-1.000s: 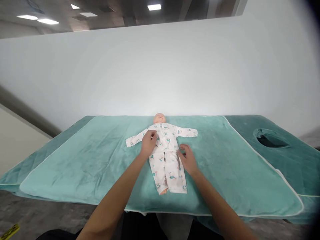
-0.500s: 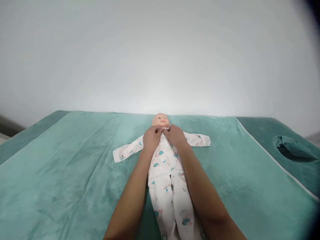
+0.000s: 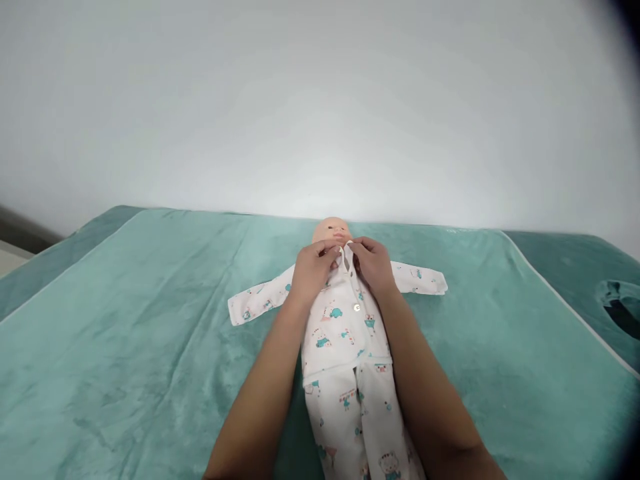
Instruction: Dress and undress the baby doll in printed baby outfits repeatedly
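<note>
A baby doll point(image 3: 331, 231) lies on its back on a teal blanket point(image 3: 150, 320), dressed in a white printed shirt point(image 3: 345, 320) and matching trousers point(image 3: 360, 413), arms spread out. My left hand point(image 3: 313, 270) and my right hand point(image 3: 373, 263) meet at the doll's neck. Each pinches one edge of the shirt's collar just below the chin. A small button point(image 3: 357, 307) shows on the shirt's front below my hands.
The blanket covers a darker teal padded table point(image 3: 575, 257) with a face hole point(image 3: 623, 310) at the far right. A plain white wall point(image 3: 320, 100) stands right behind the table.
My hands have moved from the doll's chest and hip up to its collar and closed on the fabric there. The view has come closer and tilted down.
</note>
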`<state>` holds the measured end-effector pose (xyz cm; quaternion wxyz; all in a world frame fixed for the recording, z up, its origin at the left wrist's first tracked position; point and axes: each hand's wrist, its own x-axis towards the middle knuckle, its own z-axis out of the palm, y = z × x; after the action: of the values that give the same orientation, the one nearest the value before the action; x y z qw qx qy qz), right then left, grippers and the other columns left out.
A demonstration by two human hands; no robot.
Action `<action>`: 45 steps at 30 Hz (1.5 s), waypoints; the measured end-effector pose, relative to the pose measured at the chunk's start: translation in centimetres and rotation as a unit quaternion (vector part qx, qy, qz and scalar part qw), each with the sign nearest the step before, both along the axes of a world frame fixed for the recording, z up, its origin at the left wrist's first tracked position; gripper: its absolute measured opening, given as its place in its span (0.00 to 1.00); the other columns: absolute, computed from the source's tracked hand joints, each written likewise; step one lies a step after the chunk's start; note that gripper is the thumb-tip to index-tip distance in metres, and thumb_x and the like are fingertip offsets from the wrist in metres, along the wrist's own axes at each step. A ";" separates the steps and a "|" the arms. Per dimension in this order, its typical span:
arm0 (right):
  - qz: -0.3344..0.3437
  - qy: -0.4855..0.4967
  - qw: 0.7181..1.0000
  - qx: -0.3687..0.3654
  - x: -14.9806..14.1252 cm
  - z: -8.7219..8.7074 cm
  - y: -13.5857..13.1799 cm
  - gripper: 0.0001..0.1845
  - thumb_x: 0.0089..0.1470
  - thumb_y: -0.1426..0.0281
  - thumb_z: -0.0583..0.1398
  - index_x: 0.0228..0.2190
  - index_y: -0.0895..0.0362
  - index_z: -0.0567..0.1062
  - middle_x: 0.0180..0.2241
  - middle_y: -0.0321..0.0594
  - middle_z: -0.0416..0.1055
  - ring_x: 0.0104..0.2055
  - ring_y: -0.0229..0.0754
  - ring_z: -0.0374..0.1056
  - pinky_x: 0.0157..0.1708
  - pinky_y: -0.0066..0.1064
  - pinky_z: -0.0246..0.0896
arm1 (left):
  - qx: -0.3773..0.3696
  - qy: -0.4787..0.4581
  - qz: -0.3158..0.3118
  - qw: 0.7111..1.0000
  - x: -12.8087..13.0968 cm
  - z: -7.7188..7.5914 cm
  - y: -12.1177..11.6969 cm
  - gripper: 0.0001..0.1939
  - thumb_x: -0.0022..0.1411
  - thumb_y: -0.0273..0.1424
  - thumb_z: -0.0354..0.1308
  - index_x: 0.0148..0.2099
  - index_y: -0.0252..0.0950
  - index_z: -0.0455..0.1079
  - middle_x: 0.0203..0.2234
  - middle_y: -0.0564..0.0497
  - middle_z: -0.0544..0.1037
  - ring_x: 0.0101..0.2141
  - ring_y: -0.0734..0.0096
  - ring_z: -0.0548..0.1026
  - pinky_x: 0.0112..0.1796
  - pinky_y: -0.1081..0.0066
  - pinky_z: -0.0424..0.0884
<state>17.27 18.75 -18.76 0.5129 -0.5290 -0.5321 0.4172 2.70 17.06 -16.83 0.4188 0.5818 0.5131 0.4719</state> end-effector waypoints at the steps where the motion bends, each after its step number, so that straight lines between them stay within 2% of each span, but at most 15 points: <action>1: 0.012 0.034 0.999 -0.009 0.0 -0.2 0.1 0.12 0.51 0.59 0.60 0.26 0.55 0.74 0.20 0.31 0.63 0.22 0.36 0.55 0.23 0.29 0.49 | 0.002 0.000 -0.001 1.000 0.0 -0.1 0.0 0.14 0.63 0.34 0.57 0.46 0.39 0.81 0.21 0.54 0.75 0.25 0.73 0.71 0.30 0.72 0.66; 5: 0.045 0.063 0.997 -0.003 0.0 -0.8 0.2 0.12 0.50 0.59 0.62 0.27 0.55 0.75 0.20 0.31 0.63 0.22 0.35 0.54 0.22 0.28 0.49 | 0.026 0.015 0.024 0.999 0.3 -0.4 0.0 0.14 0.62 0.33 0.57 0.46 0.38 0.81 0.23 0.53 0.76 0.26 0.72 0.71 0.32 0.72 0.67; 13: 0.061 0.044 0.997 0.032 0.2 -0.6 0.0 0.10 0.52 0.62 0.61 0.27 0.55 0.77 0.24 0.32 0.67 0.26 0.36 0.58 0.27 0.28 0.53 | 0.026 0.006 0.019 0.999 0.5 -0.5 0.1 0.12 0.64 0.33 0.56 0.45 0.38 0.79 0.27 0.53 0.77 0.26 0.73 0.71 0.33 0.72 0.67; 17: 0.060 0.028 0.997 0.034 0.5 -0.7 0.0 0.11 0.53 0.62 0.60 0.26 0.55 0.77 0.19 0.32 0.64 0.22 0.36 0.57 0.24 0.29 0.52 | 0.030 -0.011 0.019 0.999 0.5 -0.7 0.2 0.11 0.63 0.34 0.57 0.45 0.37 0.76 0.30 0.53 0.77 0.26 0.74 0.71 0.33 0.72 0.68; 24: 0.135 0.032 0.990 0.035 1.4 -0.9 0.1 0.08 0.48 0.71 0.58 0.29 0.55 0.78 0.20 0.30 0.66 0.20 0.33 0.57 0.23 0.28 0.52 | 0.024 0.030 0.021 0.999 0.6 -0.6 0.1 0.10 0.65 0.31 0.54 0.44 0.38 0.76 0.27 0.54 0.75 0.27 0.72 0.72 0.33 0.71 0.69; 27: 0.151 0.037 0.988 0.026 1.5 -0.8 0.1 0.06 0.48 0.67 0.62 0.30 0.55 0.77 0.22 0.30 0.67 0.22 0.33 0.58 0.24 0.28 0.54 | 0.033 0.057 0.017 0.998 0.5 -0.9 0.3 0.11 0.66 0.31 0.52 0.45 0.39 0.76 0.31 0.52 0.78 0.30 0.70 0.74 0.35 0.70 0.69; 30: 0.158 0.042 0.987 0.010 1.4 -0.7 0.0 0.12 0.46 0.62 0.67 0.30 0.55 0.75 0.25 0.31 0.68 0.24 0.33 0.59 0.25 0.28 0.55 | 0.054 0.090 0.008 0.994 0.3 -1.1 0.4 0.13 0.67 0.31 0.50 0.46 0.41 0.76 0.40 0.51 0.81 0.38 0.67 0.77 0.39 0.69 0.70; 33: 0.159 0.034 0.987 0.006 1.2 -0.6 -0.1 0.12 0.46 0.61 0.68 0.31 0.55 0.75 0.26 0.32 0.69 0.27 0.35 0.61 0.28 0.29 0.57 | 0.078 0.112 -0.007 0.991 0.2 -1.1 0.5 0.15 0.69 0.31 0.47 0.48 0.42 0.75 0.48 0.51 0.80 0.45 0.64 0.76 0.44 0.67 0.69; 35: 0.156 0.023 0.987 0.013 1.1 -0.5 -0.1 0.12 0.46 0.62 0.67 0.31 0.56 0.75 0.29 0.33 0.72 0.30 0.37 0.64 0.33 0.30 0.60 | 0.084 0.133 -0.012 0.988 0.1 -1.0 0.5 0.15 0.68 0.31 0.49 0.51 0.42 0.74 0.45 0.51 0.81 0.44 0.64 0.77 0.43 0.67 0.69; 39: 0.152 -0.014 0.988 0.025 1.0 -0.4 -0.1 0.12 0.46 0.64 0.66 0.32 0.56 0.75 0.31 0.35 0.73 0.33 0.38 0.66 0.36 0.31 0.61 | 0.067 0.171 -0.008 0.983 -0.1 -0.8 0.4 0.19 0.63 0.27 0.52 0.54 0.42 0.73 0.28 0.54 0.77 0.32 0.67 0.74 0.36 0.69 0.67; 45: 0.161 -0.037 0.986 0.019 1.4 -0.2 0.0 0.10 0.46 0.65 0.65 0.32 0.56 0.74 0.29 0.32 0.69 0.31 0.36 0.62 0.33 0.29 0.58 | 0.070 0.196 -0.009 0.978 0.0 -0.8 0.4 0.20 0.61 0.25 0.50 0.54 0.41 0.71 0.28 0.54 0.76 0.31 0.67 0.72 0.34 0.69 0.64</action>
<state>18.67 18.71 -18.96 0.4287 -0.4419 -0.6366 0.4645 2.73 17.44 -17.60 0.2726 0.6957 0.5458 0.3792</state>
